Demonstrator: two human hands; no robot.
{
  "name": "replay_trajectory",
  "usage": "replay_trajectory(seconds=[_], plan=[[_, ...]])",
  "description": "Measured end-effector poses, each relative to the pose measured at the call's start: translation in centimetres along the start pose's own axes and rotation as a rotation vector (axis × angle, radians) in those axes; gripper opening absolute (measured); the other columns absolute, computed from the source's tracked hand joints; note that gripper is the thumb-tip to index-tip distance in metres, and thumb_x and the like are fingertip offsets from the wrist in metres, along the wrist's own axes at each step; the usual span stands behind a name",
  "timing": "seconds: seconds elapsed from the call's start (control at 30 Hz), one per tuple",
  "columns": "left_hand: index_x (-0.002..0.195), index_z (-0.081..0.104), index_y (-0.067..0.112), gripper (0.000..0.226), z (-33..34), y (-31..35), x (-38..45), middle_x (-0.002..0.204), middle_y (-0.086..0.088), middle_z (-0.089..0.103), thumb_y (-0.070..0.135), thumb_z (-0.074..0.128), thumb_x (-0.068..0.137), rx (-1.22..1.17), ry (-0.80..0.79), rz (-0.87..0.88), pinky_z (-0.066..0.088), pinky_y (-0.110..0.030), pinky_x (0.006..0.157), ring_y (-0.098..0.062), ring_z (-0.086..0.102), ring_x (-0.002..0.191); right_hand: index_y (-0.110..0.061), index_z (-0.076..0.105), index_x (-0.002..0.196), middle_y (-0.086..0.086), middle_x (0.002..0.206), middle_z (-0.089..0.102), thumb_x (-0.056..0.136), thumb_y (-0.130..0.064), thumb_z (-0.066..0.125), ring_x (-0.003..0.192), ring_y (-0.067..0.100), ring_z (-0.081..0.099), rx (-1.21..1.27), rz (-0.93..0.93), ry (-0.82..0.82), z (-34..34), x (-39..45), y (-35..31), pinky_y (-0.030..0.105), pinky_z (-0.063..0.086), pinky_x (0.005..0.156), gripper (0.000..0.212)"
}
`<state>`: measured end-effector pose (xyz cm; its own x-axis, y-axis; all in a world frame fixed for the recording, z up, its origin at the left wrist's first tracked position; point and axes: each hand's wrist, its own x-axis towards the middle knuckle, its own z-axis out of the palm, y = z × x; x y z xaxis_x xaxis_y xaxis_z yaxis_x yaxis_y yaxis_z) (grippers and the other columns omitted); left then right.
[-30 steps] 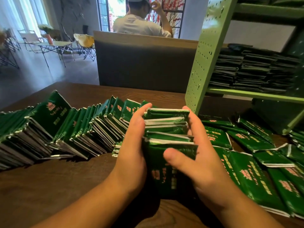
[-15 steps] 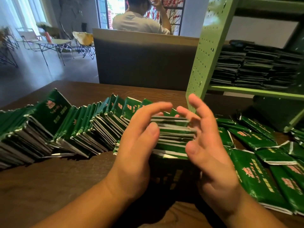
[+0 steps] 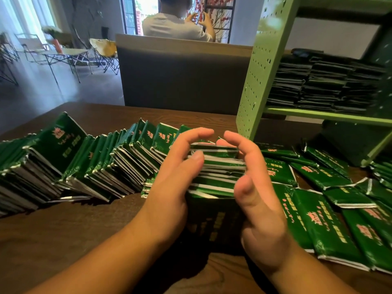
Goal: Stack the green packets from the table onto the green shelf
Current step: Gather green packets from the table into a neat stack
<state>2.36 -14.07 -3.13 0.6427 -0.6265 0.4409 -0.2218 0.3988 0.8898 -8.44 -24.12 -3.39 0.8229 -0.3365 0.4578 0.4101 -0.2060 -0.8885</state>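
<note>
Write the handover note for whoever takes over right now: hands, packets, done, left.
Left hand and right hand: both cup a bundle of packets standing on the table, fingers curled over its top; how firm the grip is cannot be told.
Leaning row of packets lies to the left, loose packets to the right.
Done: stacks already sit on the green shelf.
Left: shelve this bundle, then the rest.

A grey partition stands at the table's far edge, and a person in a white shirt sits beyond it. Folding chairs surround a small table far left.
</note>
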Motion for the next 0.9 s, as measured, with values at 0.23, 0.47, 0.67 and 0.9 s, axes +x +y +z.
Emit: replay_trajectory(seconds=[0.23, 0.47, 0.67, 0.9], plan=[[0.098, 0.064, 0.027, 0.015, 0.5, 0.3, 0.4, 0.089, -0.001, 0.070, 0.023, 0.050, 0.098, -0.071, 0.208, -0.152, 0.056, -0.027, 0.072, -0.009, 0.070, 0.079, -0.045, 0.038, 0.144, -0.032, 0.132, 0.053, 0.071, -0.032, 0.091, 0.124, -0.004, 0.056, -0.237, 0.063, -0.247, -1.4, 0.9, -1.6, 0.011, 0.048, 0.094, 0.091], [0.141, 0.050, 0.028, 0.037, -0.2, 0.6, 1.0, 0.123, 0.004, 0.064, 0.023, 0.045, 0.105, -0.037, 0.067, -0.202, 0.051, -0.025, 0.069, -0.018, 0.064, 0.106, -0.042, 0.053, 0.133, -0.020, 0.121, 0.065, 0.069, 0.002, 0.087, 0.109, 0.001, 0.067, -0.279, 0.006, -0.053, -2.1, 1.7, -1.7, 0.012, 0.053, 0.084, 0.085], [0.160, 0.010, 0.033, 0.101, 0.4, 0.4, -1.4, 0.146, 0.018, 0.052, 0.044, 0.072, 0.082, 0.231, -0.190, 0.004, 0.044, -0.035, 0.112, -0.009, 0.052, 0.136, -0.032, 0.052, 0.138, -0.006, 0.123, 0.069, 0.067, -0.005, 0.081, 0.109, 0.019, 0.071, -0.025, -0.014, 0.106, -3.1, 2.5, -1.5, 0.033, 0.060, 0.086, 0.081], [0.159, 0.013, 0.043, 0.099, 0.7, 0.7, -0.9, 0.133, 0.023, 0.060, 0.032, 0.074, 0.082, 0.344, -0.100, 0.066, 0.051, -0.027, 0.102, -0.004, 0.062, 0.122, -0.037, 0.056, 0.133, 0.005, 0.129, 0.066, 0.059, -0.032, 0.094, 0.115, 0.026, 0.068, 0.045, 0.022, 0.143, -2.7, 2.6, -1.1, 0.050, 0.057, 0.093, 0.083]])
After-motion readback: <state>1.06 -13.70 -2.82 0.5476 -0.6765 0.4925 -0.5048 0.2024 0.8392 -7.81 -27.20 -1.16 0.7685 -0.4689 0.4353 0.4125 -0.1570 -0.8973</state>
